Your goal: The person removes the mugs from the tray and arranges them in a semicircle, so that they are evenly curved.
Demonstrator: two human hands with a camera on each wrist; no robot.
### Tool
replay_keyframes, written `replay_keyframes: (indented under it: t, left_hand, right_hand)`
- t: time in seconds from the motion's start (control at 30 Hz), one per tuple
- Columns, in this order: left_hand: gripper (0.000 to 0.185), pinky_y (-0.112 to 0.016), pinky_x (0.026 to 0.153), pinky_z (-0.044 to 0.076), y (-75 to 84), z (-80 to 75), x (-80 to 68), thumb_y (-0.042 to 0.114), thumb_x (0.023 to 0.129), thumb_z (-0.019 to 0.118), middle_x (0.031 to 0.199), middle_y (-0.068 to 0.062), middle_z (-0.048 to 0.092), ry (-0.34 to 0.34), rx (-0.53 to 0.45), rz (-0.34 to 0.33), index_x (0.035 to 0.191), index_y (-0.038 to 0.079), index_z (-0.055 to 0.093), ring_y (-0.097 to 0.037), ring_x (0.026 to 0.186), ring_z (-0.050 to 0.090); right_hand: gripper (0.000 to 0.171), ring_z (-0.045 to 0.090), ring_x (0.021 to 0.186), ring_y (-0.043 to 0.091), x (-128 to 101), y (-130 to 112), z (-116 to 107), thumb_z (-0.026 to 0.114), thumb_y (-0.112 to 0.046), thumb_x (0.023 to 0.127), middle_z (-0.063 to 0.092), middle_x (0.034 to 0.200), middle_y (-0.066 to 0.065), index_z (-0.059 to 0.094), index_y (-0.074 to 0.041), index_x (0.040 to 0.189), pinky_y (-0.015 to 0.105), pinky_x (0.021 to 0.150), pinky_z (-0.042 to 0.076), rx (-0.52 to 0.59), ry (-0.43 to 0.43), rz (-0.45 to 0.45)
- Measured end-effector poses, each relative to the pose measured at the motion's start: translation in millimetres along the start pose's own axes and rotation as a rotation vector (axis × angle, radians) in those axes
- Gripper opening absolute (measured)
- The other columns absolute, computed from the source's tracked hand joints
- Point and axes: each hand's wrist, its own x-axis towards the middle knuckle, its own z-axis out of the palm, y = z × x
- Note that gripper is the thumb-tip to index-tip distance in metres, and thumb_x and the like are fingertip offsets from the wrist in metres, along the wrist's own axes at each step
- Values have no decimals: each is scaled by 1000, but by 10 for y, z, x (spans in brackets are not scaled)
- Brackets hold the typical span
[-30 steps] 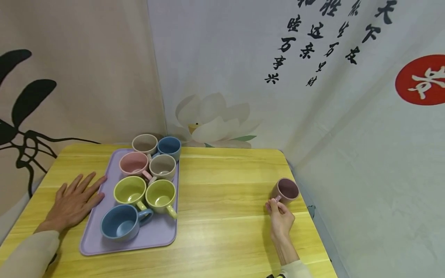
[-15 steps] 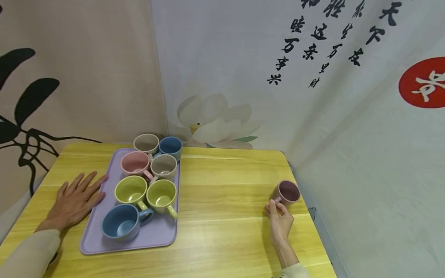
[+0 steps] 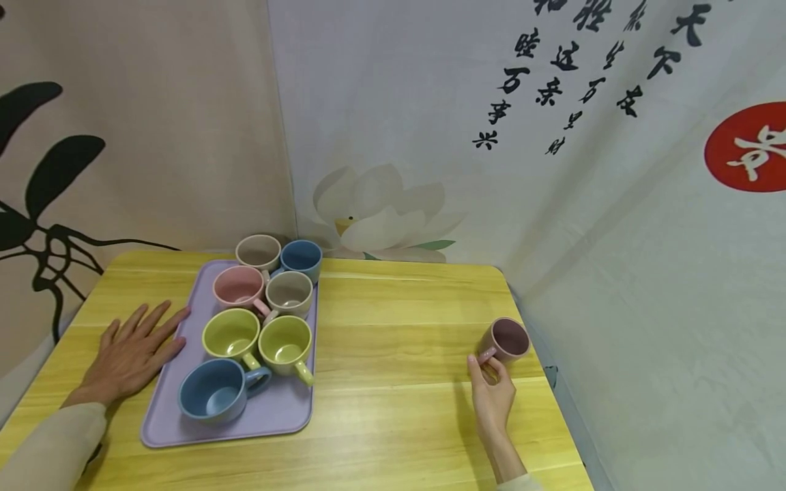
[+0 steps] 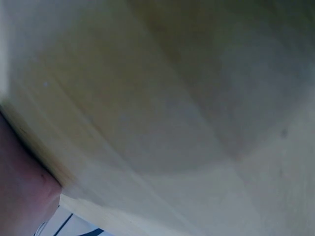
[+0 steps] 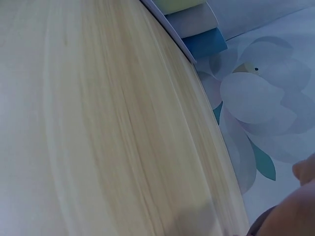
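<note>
Comparing this moment with the two earlier head views, very little shifts across the yellow wooden table [image 3: 393, 354]. The lavender tray [image 3: 279, 417] lies where it lay on the left half, bearing the same seven cups: a large blue mug [image 3: 213, 397] nearest the person, two green cups [image 3: 232, 334] behind it, then a pink cup [image 3: 238, 287] beside a beige cup [image 3: 288, 292], and at the far end another beige cup [image 3: 258, 251] with a small blue cup [image 3: 301, 256].

The left hand [image 3: 132, 354] remains flat on the wood, its fingers straight and spread, the fingertips just reaching the tray's left edge; it grasps nothing. Its wrist camera gives only blurred tabletop.

The one real change is small and sits at the right. The mauve cup [image 3: 508, 339] stands upright near the table's right edge, well apart from the tray, and has slid slightly toward that edge since a second ago, holding the same place over the last half second. The right hand [image 3: 491, 395] stays at its handle, thumb and forefinger curled in a pinch around it, though the hand now lies a little lower and more extended. My judgement is that the cup is being set down or settled here rather than lifted, since its base appears to rest on the wood.
</note>
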Motion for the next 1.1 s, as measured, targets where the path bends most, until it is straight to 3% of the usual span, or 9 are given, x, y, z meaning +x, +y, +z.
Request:
replay_keyframes:
  t: [0.2,0.3,0.5,0.63,0.73,0.87,1.1]
  left_hand:
    - [78,-91,129,-7,2,-10,-1,61,116,45,192,-19,5,6,-1,0,183,37,13,-56,176,-8]
    - [77,-91,128,-6,6,-9,-5,61,117,44,192,-20,5,3,2,-5,183,36,12,-56,176,-8]
    - [78,-91,128,-6,13,-10,-13,61,117,44,192,-19,4,-4,1,-5,183,37,11,-57,176,-7]
    - [78,-91,128,-4,16,-8,-7,62,116,44,192,-19,5,-1,6,-8,183,37,11,-57,175,-5]
    - [79,-91,129,-4,14,-2,0,63,116,44,192,-20,6,1,12,-16,183,37,11,-57,175,-6]
    - [78,-91,129,-5,12,0,4,64,116,43,192,-20,6,-2,12,-21,183,38,10,-57,175,-6]
    - [78,-91,129,-4,20,-5,-2,64,116,43,192,-20,7,-11,10,-23,182,38,11,-57,175,-6]
  right_hand:
    - [61,68,112,7,-82,-45,13,87,-43,102,73,142,20,65,-4,143,7,84,56,-84,72,-13]
    - [58,68,110,4,-114,-73,20,88,-38,101,72,137,17,63,-3,141,6,83,56,-79,117,-51]
    - [49,66,112,8,-214,-176,70,85,-19,103,68,130,14,62,0,142,8,92,55,-45,126,-231]
    - [48,63,121,10,-286,-254,182,83,-6,102,66,133,8,60,5,143,12,105,53,-9,9,-382]
    - [52,61,132,20,-317,-286,295,84,-2,100,64,141,6,58,6,145,14,113,51,13,-114,-450]
    - [58,58,142,40,-372,-326,470,85,-4,98,64,150,11,58,4,149,21,121,51,-6,-260,-502]
    - [67,57,151,41,-563,-429,817,87,-14,99,61,160,10,55,-2,157,48,128,53,-67,-501,-539]
